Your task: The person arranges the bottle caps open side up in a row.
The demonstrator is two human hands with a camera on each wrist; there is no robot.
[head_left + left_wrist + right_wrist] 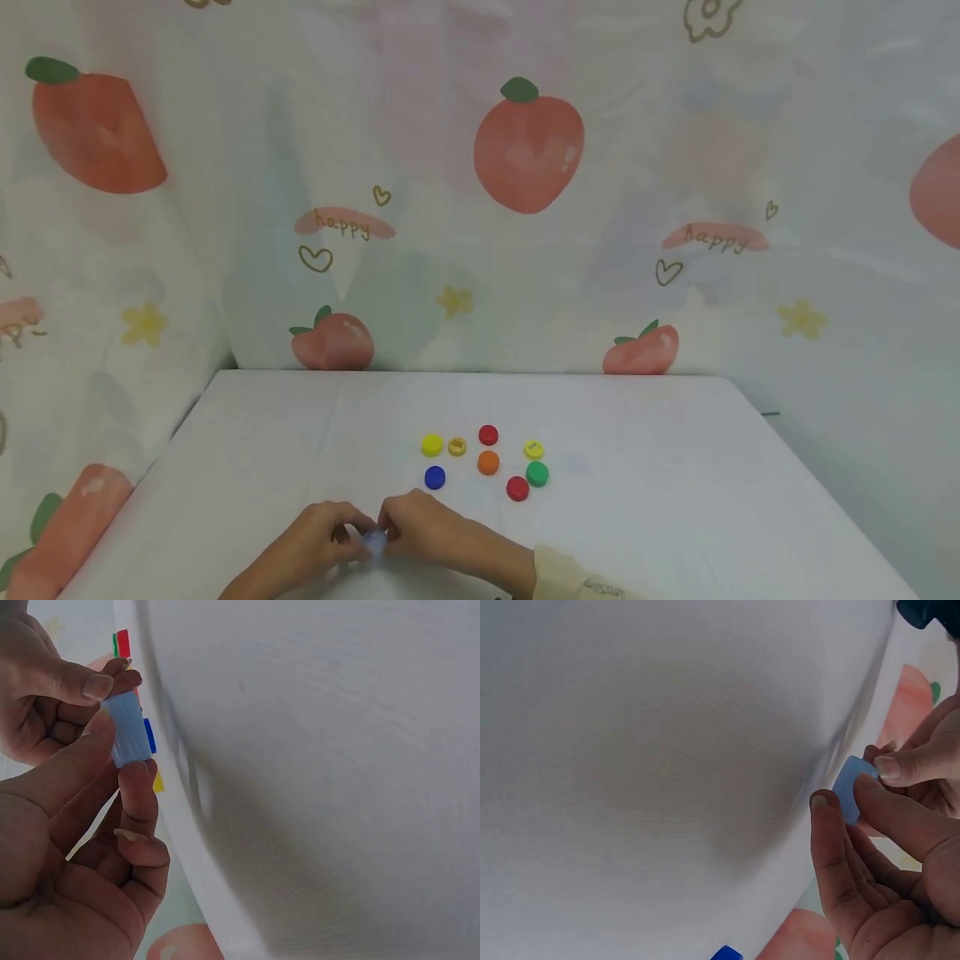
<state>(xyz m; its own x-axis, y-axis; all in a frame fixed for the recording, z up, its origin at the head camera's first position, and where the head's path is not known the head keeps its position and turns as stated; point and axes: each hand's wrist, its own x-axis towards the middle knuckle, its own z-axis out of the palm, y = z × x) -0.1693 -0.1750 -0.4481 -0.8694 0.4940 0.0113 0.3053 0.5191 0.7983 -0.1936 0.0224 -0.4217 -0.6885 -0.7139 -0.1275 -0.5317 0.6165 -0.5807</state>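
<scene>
Close to the table's near edge, both hands meet around one light blue bottle cap (375, 543). My left hand (318, 537) pinches the cap between thumb and fingertip. From the other side, my right hand (426, 527) holds it with thumb and fingers. Seen from the left wrist, the cap (129, 729) is tilted, its ridged side facing the camera, with fingertips hiding its ends. In the right wrist view the cap (850, 787) is partly covered by the thumbs.
Beyond the hands, loose bottle caps lie on the white-covered table (300, 433): blue (435, 477), yellow (432, 445), tan (457, 447), orange (488, 462), green (537, 474), two red ones (517, 488) and a paler yellow one (533, 450). A fruit-print curtain (525, 275) hangs behind.
</scene>
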